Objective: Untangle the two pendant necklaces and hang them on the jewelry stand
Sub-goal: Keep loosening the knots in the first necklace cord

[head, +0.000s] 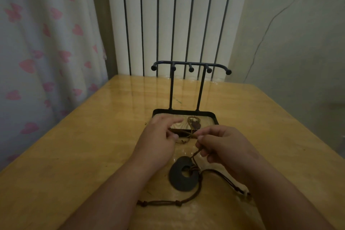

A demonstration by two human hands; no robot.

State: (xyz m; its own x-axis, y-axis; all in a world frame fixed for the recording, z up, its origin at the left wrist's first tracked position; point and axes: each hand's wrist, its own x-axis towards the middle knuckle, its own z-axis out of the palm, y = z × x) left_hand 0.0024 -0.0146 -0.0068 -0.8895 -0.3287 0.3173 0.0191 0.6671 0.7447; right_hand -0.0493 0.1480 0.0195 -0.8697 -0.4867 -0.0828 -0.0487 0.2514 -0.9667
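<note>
Lower centre of the frame, the dark ring pendant (pixel 178 182) lies flat on the wooden table (pixel 74 136). Its brown cord (pixel 160 201) trails toward the bottom edge and rises to the right hand (pixel 224 145), which pinches it between thumb and forefinger, the other fingers curled. The left hand (pixel 158 134) is just beside, forefinger stretched over the tray (pixel 184 112) of the jewelry stand (pixel 190 64); whether its thumb grips the lighter cord (pixel 184 133) cannot be told. The 2 cords cross between the hands, and the small pendant (pixel 196 125) lies in that tray
</note>
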